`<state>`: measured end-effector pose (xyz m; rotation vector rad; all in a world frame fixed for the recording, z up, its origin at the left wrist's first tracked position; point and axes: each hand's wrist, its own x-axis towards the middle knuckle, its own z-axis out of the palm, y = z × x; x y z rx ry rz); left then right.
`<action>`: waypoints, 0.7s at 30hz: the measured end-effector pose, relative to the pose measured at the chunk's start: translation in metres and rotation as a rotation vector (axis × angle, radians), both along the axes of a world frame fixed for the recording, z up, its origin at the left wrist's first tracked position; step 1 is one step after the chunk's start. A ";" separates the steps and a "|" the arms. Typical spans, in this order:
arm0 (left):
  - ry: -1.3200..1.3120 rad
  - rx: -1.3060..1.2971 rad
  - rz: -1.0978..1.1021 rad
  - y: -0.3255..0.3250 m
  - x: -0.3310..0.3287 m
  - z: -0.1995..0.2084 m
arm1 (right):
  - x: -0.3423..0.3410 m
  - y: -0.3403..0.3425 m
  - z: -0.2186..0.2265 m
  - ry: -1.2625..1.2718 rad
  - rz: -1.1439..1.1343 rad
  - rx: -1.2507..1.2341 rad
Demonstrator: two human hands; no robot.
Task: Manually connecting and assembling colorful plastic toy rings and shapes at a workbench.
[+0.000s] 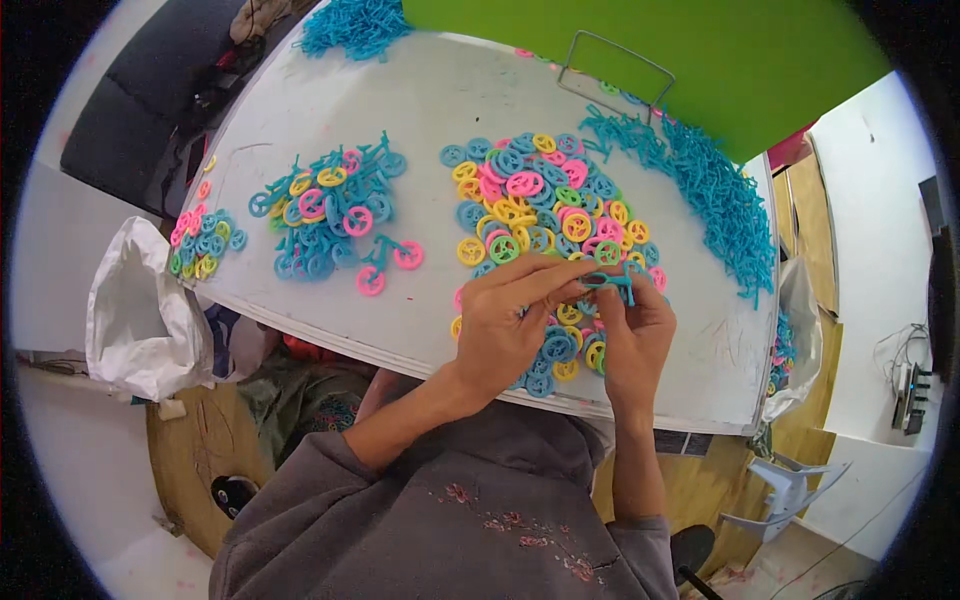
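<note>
Over the near right part of the white table, my two hands meet at a small teal plastic toy bicycle frame (622, 284). My right hand (640, 345) pinches it between thumb and fingers. The closed fingertips of my left hand (500, 318) grip its left end; whether a wheel is also between them is hidden. Below and beyond my hands spreads a heap of small toy wheels (525, 185) in blue, pink, yellow and green. Left of it lies a pile of teal frames with wheels on them (325, 205), with a loose pink-wheeled one (385, 262) beside it.
Teal frames without wheels lie heaped along the right edge (720, 195) and at the far left (355, 28). More wheels (208, 242) sit at the left corner. White sacks hang at the left (140, 320) and right (805, 340). A green panel (650, 50) and wire stand (620, 62) bound the back.
</note>
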<state>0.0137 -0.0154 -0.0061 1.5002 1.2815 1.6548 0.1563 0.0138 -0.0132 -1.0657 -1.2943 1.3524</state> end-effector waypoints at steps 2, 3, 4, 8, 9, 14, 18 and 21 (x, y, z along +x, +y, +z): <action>0.003 -0.033 0.002 -0.001 0.000 0.000 | -0.001 -0.001 0.001 -0.009 -0.025 0.026; 0.002 -0.035 -0.002 -0.002 -0.002 0.000 | 0.000 -0.001 0.001 -0.011 -0.029 0.024; 0.110 -0.070 0.022 -0.005 -0.006 0.001 | 0.003 -0.001 0.003 -0.001 -0.047 0.038; 0.574 -0.113 -0.044 -0.024 -0.004 -0.014 | 0.003 -0.002 0.010 0.038 -0.197 0.042; 0.574 -0.148 -0.098 -0.024 0.000 -0.020 | 0.007 -0.001 0.008 0.037 -0.199 0.047; 0.619 -0.071 0.006 -0.016 0.002 -0.031 | 0.017 -0.001 0.000 0.016 -0.162 0.039; 0.602 -0.062 0.066 -0.006 0.004 -0.032 | 0.020 0.002 -0.002 0.028 -0.172 0.040; 0.608 -0.044 0.069 0.003 0.004 -0.034 | 0.022 0.003 -0.007 0.023 -0.200 0.049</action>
